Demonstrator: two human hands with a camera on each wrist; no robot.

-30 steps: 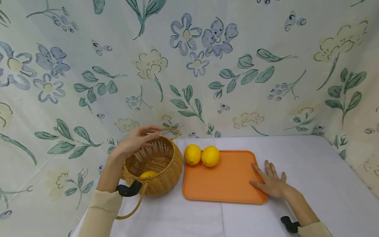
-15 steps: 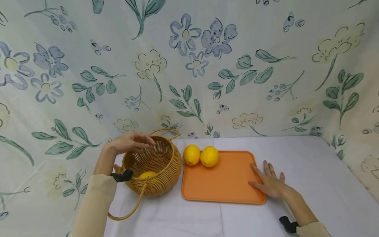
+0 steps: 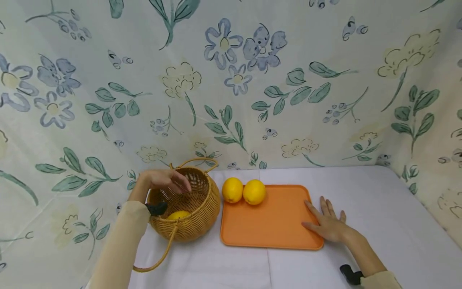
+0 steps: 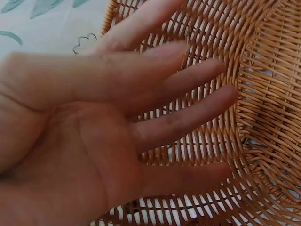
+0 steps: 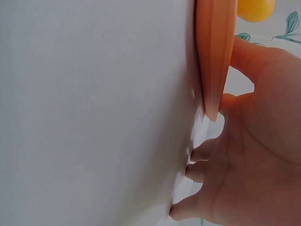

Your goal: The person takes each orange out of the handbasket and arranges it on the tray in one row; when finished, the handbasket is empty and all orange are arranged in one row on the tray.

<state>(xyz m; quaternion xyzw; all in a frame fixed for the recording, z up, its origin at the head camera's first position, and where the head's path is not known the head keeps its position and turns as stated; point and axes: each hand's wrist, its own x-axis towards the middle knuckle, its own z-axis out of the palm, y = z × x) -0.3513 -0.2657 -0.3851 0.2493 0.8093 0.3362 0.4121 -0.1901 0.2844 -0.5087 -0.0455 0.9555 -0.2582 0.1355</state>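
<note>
My left hand (image 3: 167, 180) reaches over the mouth of a round wicker basket (image 3: 202, 216), fingers spread and pointing down into it. In the left wrist view the hand (image 4: 103, 113) holds nothing, and woven wall fills the space behind the fingers. A lemon (image 3: 178, 215) lies inside the basket, near its front wall. My right hand (image 3: 330, 224) rests at the right edge of an orange tray (image 3: 270, 228), thumb and index finger on the rim. Its other fingertips touch the tablecloth, as the right wrist view shows. Two lemons, a left one (image 3: 232, 190) and a right one (image 3: 254, 192), sit side by side on the tray's back left corner.
One basket handle (image 3: 159, 263) hangs down toward the front on the white tablecloth (image 3: 245, 269). The other handle (image 3: 198, 159) stands at the back. A floral curtain (image 3: 231, 80) rises right behind the table.
My left hand has drawn back from the far handle, then lowered into the basket's mouth. The right hand, the tray and the lemons hold their places.
</note>
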